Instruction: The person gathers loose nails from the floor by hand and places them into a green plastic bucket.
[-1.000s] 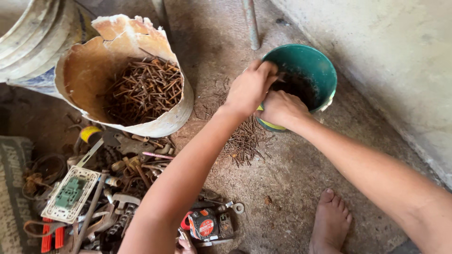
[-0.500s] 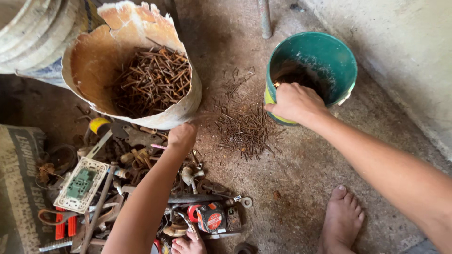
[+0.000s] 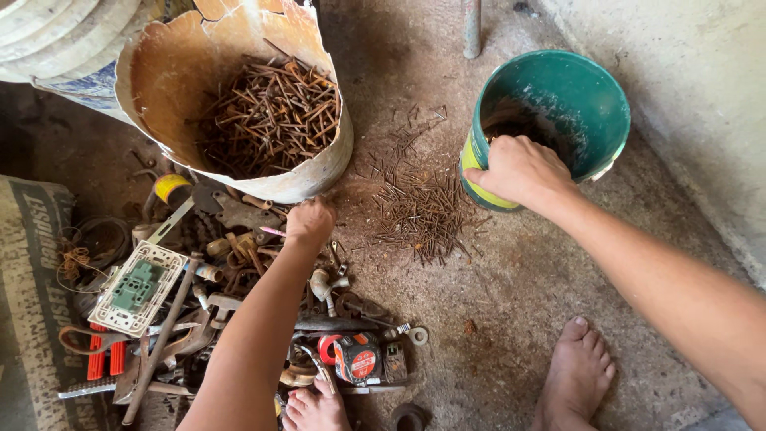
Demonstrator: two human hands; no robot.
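Your left hand is curled shut over the scrap heap, just below the broken bucket. What it holds, I cannot tell. Your right hand grips the green bucket's near rim, the loose nails lying between both hands.

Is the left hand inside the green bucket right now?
No, the left hand is down by the scrap pile near the broken bucket of nails, away from the green bucket.

A single head-worn camera looks almost straight down at a concrete floor from close range, about standing or crouching height. The wearer's arms enter from the bottom edge and lower right of the frame, and bare feet show at the bottom. A wall runs along the upper right.
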